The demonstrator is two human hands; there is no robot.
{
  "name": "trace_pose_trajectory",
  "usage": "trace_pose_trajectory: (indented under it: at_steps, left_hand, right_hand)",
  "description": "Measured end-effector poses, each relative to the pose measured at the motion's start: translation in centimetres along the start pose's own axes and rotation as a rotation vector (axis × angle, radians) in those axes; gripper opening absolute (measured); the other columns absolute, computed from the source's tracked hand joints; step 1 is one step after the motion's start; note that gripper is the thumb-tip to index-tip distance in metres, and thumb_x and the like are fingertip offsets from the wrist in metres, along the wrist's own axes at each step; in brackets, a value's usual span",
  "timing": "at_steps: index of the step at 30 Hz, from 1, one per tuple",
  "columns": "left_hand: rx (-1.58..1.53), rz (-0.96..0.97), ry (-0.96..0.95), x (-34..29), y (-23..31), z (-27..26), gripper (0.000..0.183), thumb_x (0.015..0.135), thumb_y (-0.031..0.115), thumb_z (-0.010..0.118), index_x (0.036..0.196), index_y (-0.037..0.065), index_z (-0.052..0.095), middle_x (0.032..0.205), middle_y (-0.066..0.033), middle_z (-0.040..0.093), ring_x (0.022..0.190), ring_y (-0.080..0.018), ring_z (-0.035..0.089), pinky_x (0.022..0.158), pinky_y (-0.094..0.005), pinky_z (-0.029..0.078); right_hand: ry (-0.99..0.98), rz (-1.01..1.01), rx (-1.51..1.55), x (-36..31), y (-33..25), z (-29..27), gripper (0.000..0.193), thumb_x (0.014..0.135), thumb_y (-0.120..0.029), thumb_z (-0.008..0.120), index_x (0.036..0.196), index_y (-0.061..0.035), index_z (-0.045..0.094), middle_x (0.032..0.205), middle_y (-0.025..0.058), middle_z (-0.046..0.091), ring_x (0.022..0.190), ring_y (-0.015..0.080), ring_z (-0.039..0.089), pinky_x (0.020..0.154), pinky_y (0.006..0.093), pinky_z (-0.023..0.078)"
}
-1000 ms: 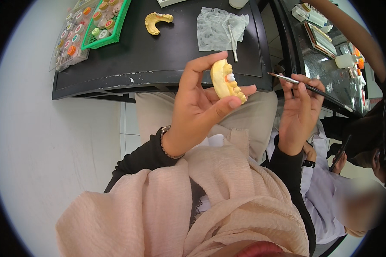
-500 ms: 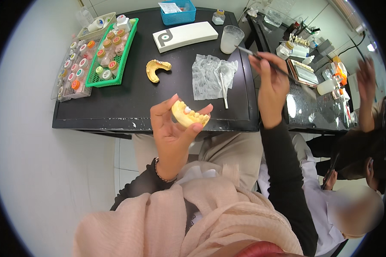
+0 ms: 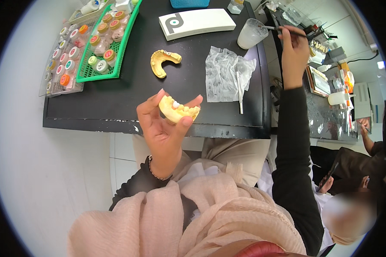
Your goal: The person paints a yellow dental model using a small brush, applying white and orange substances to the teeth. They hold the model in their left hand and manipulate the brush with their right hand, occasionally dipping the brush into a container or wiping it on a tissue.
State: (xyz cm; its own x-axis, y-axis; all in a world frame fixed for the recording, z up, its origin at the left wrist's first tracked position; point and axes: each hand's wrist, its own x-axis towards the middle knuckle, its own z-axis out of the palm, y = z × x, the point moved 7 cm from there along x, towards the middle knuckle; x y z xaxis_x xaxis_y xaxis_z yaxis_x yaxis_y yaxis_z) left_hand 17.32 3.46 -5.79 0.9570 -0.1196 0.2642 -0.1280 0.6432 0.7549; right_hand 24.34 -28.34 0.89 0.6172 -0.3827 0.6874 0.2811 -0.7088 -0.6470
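Note:
A yellow dental cast (image 3: 176, 114) with one white tooth is pinched between the thumb and fingers of my left hand (image 3: 159, 139), above the table's front edge. My right hand (image 3: 296, 58) is raised at the far right, its fingers closed around a slim dark-handled brush (image 3: 272, 28). The brush's tip is at the mouth of a clear cup (image 3: 250, 36) of cloudy liquid; whether it dips in I cannot tell. Beyond my left hand, a second yellow cast (image 3: 158, 65), horseshoe-shaped, lies on the table. A white stick (image 3: 239, 92) rests on a crumpled translucent sheet (image 3: 221, 79).
At the left, a green basket (image 3: 123, 60) and a clear tray (image 3: 51, 89) hold several capped jars. A white box (image 3: 197, 25), a blue basket (image 3: 189, 3) and a small jar (image 3: 235, 6) stand at the back. To the right, people sit beside another cluttered counter (image 3: 324, 122).
My right hand has moved up and away, bringing the brush tip to the cup. My left hand still holds the cast, slightly turned. The whole view has shifted.

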Motion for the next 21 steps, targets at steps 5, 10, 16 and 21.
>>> trace_pose_trajectory:
  at_steps: [5,10,16,21]
  left_hand:
    - [-0.032,-0.085,-0.051,0.7,-3.0,0.8,0.051,0.078,-0.008,0.056,0.12,0.006,0.031,0.111,-0.007,0.038,0.103,-0.0372,0.053,0.088,-0.0381,0.048]
    - [-0.021,-0.163,-0.075,0.7,-5.1,1.2,0.051,0.078,-0.009,0.056,0.12,0.005,0.031,0.113,-0.0081,0.038,0.103,-0.0364,0.053,0.087,-0.0366,0.048]
    - [0.01,-0.198,-0.062,0.6,-6.4,1.2,0.051,0.078,-0.008,0.057,0.12,0.005,0.031,0.112,-0.0075,0.038,0.103,-0.0357,0.053,0.088,-0.0364,0.048]
    - [0.03,-0.206,-0.065,0.7,-7.2,1.3,0.051,0.078,-0.008,0.057,0.12,0.004,0.031,0.111,-0.0068,0.038,0.104,-0.0355,0.053,0.088,-0.0366,0.047]
  right_hand:
    - [-0.133,0.207,0.199,-7.8,-0.7,-1.2,0.011,0.083,0.001,0.053,0.094,0.0014,0.055,0.091,0.009,0.06,0.083,0.014,0.06,0.073,0.0232,0.047]
    - [-0.169,0.319,0.214,-11.7,0.7,-1.5,0.01,0.083,0.003,0.052,0.093,0.0038,0.054,0.096,0.0112,0.058,0.085,0.017,0.06,0.079,0.0258,0.047]
    - [-0.124,0.329,0.192,-11.6,1.0,-2.2,0.01,0.086,0.001,0.049,0.095,0.0026,0.047,0.094,0.0137,0.057,0.082,0.0185,0.061,0.077,0.0267,0.048]
    - [0.008,0.494,0.501,-11.1,3.0,-1.8,0.015,0.087,-0.003,0.05,0.097,-0.0004,0.038,0.096,0.0197,0.057,0.08,0.0207,0.061,0.075,0.0283,0.049]
